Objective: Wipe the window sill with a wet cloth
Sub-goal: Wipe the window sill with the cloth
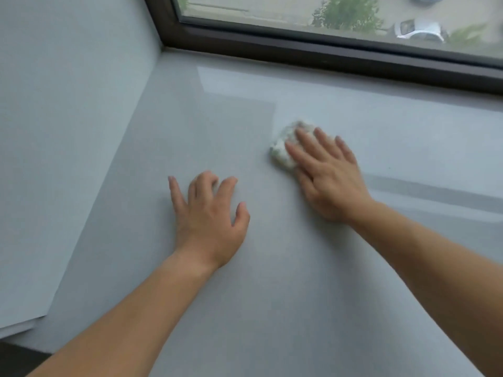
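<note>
The pale grey window sill (245,281) fills most of the view. A bunched white cloth (283,148) lies on it, a little right of centre. My right hand (326,175) lies flat on the cloth with fingers spread, pressing it onto the sill; most of the cloth is hidden under the palm. My left hand (209,216) rests on the bare sill to the left of the cloth, fingers apart and slightly curled, holding nothing.
A dark brown window frame (326,53) runs along the far edge of the sill, with glass above it. A pale wall (62,131) closes the sill on the left. A wet streak (435,189) shines on the sill at the right.
</note>
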{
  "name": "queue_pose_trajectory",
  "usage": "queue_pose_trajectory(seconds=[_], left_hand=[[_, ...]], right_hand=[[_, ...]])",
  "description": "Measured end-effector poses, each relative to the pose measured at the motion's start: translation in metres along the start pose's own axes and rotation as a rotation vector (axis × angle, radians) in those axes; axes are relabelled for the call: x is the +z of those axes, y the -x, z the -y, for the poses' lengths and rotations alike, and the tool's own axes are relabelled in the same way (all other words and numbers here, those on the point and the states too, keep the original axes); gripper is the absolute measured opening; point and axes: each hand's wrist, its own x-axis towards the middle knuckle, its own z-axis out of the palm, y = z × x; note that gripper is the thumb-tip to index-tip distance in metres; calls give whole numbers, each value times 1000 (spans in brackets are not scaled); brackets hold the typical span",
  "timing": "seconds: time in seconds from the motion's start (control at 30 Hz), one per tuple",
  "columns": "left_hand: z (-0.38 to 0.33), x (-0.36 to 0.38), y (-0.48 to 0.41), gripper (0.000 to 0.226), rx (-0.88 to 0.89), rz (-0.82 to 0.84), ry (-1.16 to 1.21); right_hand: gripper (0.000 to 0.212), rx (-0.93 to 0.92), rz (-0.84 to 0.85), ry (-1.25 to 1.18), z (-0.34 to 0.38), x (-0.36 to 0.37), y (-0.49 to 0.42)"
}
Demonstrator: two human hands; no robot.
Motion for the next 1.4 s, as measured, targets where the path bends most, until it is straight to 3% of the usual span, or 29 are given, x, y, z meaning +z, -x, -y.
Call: queue_pose_trajectory(seconds=[0.1, 0.17, 0.23, 0.3, 0.33, 0.4, 0.47, 0.5, 0.63, 0.73, 0.9, 1.0, 1.07, 1.1, 1.23, 1.27, 1.33, 1.4], left_hand=[[-12, 2, -48, 63, 35, 45, 40], [-14, 12, -68, 68, 41, 111, 6], [-14, 19, -73, 70, 42, 118, -72], [-14, 22, -72, 71, 40, 96, -103], [-14, 23, -72, 71, 38, 88, -103], [-14, 23, -73, 71, 36, 91, -110], [-14, 23, -74, 71, 43, 99, -113], [-14, 23, -73, 71, 47, 105, -111], [-16, 22, -73, 70, 54, 115, -115], [-15, 22, -74, 71, 62, 116, -127], [-15, 22, -73, 71, 58, 130, -131], [-16, 22, -73, 72, 51, 135, -142], [-17, 22, -73, 72, 52, 132, -146], [-16, 23, -73, 72, 50, 131, -147], [-17, 23, -74, 73, 56, 131, -158], [-17, 22, -74, 73, 55, 131, -161], [-17, 22, -73, 73, 51, 130, -162], [-18, 22, -72, 74, 45, 126, -167]], right_hand=[[55, 412, -52, -81, -15, -7, -51], [56, 367, -61, -58, 8, -3, -62], [54, 108, -33, -46, 25, 1, -53], [52, -36, -7, -38, 11, -3, -52], [51, -17, -15, -28, -4, -6, -62], [51, 194, -29, -51, -29, -12, -93], [52, 389, -40, -76, -25, -11, -113], [53, 391, -52, -66, -12, -8, -117], [51, -29, -12, -51, 30, 1, -119], [50, -96, -9, -36, 13, -4, -143], [50, 182, -80, -61, -70, -15, -108], [51, 536, -105, -79, -105, -21, -77], [52, 737, -119, -117, -88, -19, -80], [53, 723, -113, -107, -74, -16, -80], [53, 263, -14, -48, -75, -16, -53], [54, 291, -10, -46, -94, -21, -49], [54, 551, -58, -75, -124, -28, -45], [53, 706, -97, -82, -112, -23, -43]])
